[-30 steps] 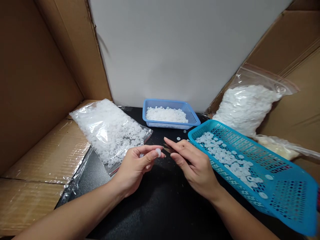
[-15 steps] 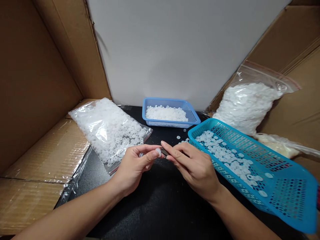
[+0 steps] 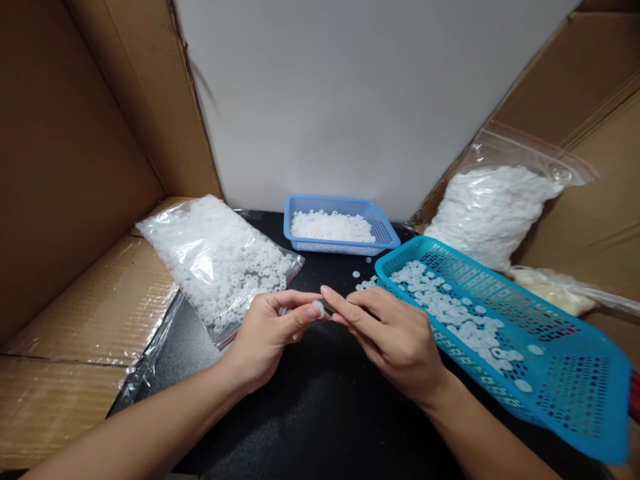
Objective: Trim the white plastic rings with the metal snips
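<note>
Head view: my left hand (image 3: 267,333) pinches a white ring (image 3: 319,308) at its fingertips, presenting it to my narrowed right hand (image 3: 395,337), whose hold I cannot tell.

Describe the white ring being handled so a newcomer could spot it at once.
Start at the black table between the cardboard walls, then find the left hand near its middle. The ring is pinched at that hand's fingertips, close against the right hand; it alone is held up there, not lying in a bag, a basket or on the table.
</note>
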The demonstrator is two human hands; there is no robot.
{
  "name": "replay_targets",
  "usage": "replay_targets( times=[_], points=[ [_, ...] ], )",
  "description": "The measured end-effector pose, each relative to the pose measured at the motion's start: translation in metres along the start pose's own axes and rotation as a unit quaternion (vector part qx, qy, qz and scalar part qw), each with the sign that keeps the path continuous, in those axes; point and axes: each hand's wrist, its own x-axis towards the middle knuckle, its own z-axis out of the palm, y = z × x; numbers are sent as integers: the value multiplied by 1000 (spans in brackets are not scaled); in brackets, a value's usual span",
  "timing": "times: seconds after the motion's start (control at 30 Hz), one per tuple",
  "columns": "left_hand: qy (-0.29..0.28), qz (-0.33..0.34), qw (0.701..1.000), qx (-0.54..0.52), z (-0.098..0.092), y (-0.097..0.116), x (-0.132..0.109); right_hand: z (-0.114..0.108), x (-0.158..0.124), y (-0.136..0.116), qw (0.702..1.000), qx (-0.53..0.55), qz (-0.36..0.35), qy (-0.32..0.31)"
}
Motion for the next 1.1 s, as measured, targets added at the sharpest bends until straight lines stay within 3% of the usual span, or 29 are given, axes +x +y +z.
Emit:
replay_targets(
  times=[0.83,0.97,1.1],
  points=[
    [-24,-12,999,-21,0,3,-4,-3,-2,-1,998,-62,-30,9],
    [-11,-11,1000,23,-1,2,-4,4,-1,-2,998,26,55,28],
    [-21,26,997,71,-1,3,-4,9,0,-3,974,132,179,48]
  ],
)
